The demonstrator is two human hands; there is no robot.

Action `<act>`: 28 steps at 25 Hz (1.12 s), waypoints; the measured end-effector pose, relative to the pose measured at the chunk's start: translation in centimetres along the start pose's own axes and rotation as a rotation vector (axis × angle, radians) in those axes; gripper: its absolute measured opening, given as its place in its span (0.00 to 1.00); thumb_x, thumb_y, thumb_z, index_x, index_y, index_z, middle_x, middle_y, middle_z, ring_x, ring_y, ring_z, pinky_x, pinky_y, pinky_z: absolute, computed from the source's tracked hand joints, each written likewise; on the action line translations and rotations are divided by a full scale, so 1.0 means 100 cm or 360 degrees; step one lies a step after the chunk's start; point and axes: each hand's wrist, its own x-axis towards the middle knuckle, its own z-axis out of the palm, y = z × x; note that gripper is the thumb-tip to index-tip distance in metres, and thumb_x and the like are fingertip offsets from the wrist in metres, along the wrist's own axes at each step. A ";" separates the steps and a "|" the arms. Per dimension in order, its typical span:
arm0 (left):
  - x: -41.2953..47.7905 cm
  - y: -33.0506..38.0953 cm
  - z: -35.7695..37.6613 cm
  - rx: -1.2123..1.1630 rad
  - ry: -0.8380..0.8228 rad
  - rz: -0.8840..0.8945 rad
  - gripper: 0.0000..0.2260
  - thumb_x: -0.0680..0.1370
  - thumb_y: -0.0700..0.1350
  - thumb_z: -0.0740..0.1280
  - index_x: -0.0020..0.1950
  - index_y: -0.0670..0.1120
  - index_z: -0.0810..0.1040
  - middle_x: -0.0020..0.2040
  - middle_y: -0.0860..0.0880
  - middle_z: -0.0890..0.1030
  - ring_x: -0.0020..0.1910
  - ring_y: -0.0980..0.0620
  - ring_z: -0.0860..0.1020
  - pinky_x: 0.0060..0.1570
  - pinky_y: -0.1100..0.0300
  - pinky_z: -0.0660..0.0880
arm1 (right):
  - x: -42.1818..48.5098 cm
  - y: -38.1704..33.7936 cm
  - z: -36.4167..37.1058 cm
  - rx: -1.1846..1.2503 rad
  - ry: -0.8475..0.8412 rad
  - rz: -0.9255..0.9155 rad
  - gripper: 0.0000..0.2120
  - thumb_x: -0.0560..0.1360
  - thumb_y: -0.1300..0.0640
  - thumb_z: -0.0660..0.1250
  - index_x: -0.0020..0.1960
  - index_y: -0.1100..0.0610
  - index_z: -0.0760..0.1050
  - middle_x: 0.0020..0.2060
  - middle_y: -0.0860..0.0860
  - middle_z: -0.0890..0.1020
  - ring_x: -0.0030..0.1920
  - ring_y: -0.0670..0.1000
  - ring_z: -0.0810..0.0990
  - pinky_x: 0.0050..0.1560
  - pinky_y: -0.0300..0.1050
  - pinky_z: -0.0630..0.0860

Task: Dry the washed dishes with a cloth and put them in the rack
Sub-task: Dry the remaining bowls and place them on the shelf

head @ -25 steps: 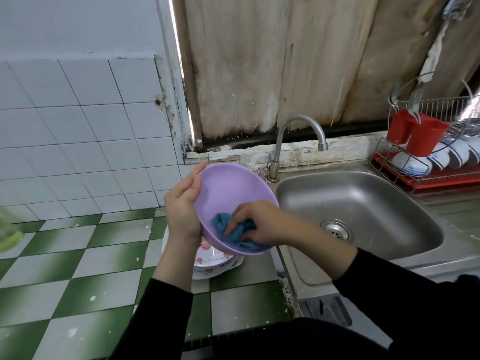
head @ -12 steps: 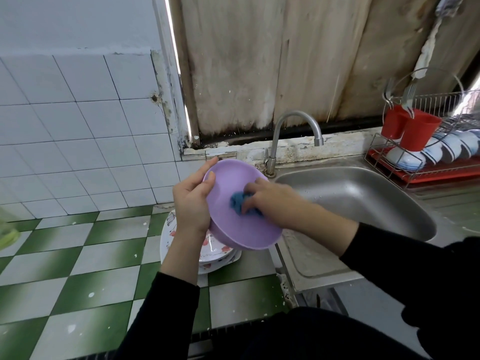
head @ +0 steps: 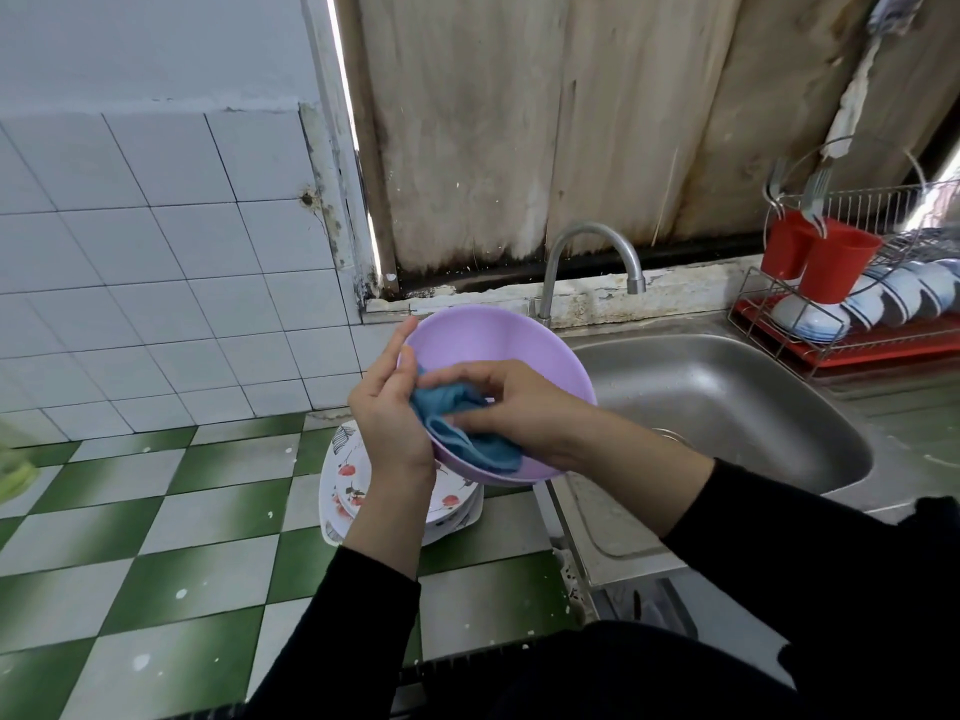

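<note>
Head view shows the purple bowl [head: 498, 345] tilted above the worktop [head: 208, 511] beside the sink [head: 727, 387], the left hand [head: 387, 407] curled round its left rim, the right hand [head: 514, 407] pinching the bunched blue cloth [head: 457, 428] against its inside, and the rack [head: 883, 350] well apart to the right, nearer the right hand.

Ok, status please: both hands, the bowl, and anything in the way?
Left hand grips purple bowl by rim. Right hand holds blue cloth inside bowl. Bowl not yet in rack. Nothing seen blocking over sink.
</note>
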 end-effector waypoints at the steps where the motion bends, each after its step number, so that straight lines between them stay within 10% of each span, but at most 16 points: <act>1: -0.002 0.000 0.002 0.0010 -0.0021 0.0016 0.14 0.81 0.37 0.58 0.54 0.49 0.81 0.60 0.41 0.80 0.59 0.42 0.79 0.57 0.51 0.78 | 0.007 0.003 0.007 0.0337 0.0214 0.0028 0.19 0.74 0.72 0.67 0.59 0.53 0.79 0.52 0.52 0.81 0.49 0.45 0.81 0.52 0.39 0.80; 5: -0.010 -0.004 0.004 0.0042 -0.0074 0.0088 0.13 0.81 0.36 0.58 0.58 0.46 0.79 0.61 0.42 0.80 0.61 0.45 0.79 0.58 0.55 0.77 | 0.035 0.005 0.019 0.0750 0.1081 0.0061 0.17 0.74 0.72 0.67 0.50 0.50 0.77 0.47 0.49 0.79 0.53 0.53 0.79 0.57 0.49 0.79; 9: -0.002 0.002 -0.003 0.0013 -0.0084 -0.0030 0.13 0.82 0.36 0.57 0.59 0.45 0.79 0.58 0.41 0.81 0.56 0.44 0.80 0.54 0.56 0.79 | 0.028 0.011 0.019 0.0815 0.0464 0.0044 0.17 0.73 0.75 0.65 0.50 0.54 0.78 0.52 0.56 0.80 0.55 0.57 0.80 0.58 0.52 0.79; 12: 0.012 0.012 -0.016 -0.0008 0.0037 -0.0097 0.11 0.82 0.38 0.58 0.54 0.45 0.80 0.52 0.45 0.82 0.50 0.46 0.81 0.49 0.55 0.80 | 0.014 0.000 0.005 -0.0066 -0.0264 0.0104 0.19 0.72 0.75 0.64 0.47 0.52 0.80 0.48 0.53 0.81 0.45 0.50 0.80 0.45 0.38 0.79; 18: 0.025 0.015 -0.025 0.0187 -0.0037 -0.0113 0.11 0.81 0.38 0.58 0.57 0.46 0.79 0.58 0.43 0.81 0.55 0.44 0.80 0.50 0.54 0.78 | 0.020 -0.010 -0.025 -0.2457 -0.0368 -0.0073 0.16 0.75 0.67 0.60 0.53 0.51 0.80 0.53 0.50 0.75 0.56 0.54 0.72 0.40 0.43 0.66; 24: 0.030 0.024 -0.020 0.0026 -0.0619 -0.0639 0.15 0.82 0.42 0.54 0.62 0.43 0.77 0.56 0.41 0.83 0.53 0.44 0.82 0.50 0.53 0.81 | 0.046 -0.010 -0.051 -0.3076 -0.0265 -0.1342 0.19 0.73 0.64 0.55 0.55 0.51 0.79 0.53 0.53 0.78 0.51 0.57 0.76 0.43 0.49 0.75; 28: 0.040 0.029 -0.025 0.0211 -0.0383 -0.0472 0.14 0.80 0.43 0.58 0.59 0.45 0.80 0.55 0.41 0.83 0.50 0.44 0.82 0.46 0.54 0.78 | 0.040 -0.014 -0.045 -0.3212 -0.0551 -0.1102 0.16 0.74 0.65 0.59 0.55 0.50 0.78 0.53 0.50 0.77 0.54 0.55 0.73 0.45 0.49 0.76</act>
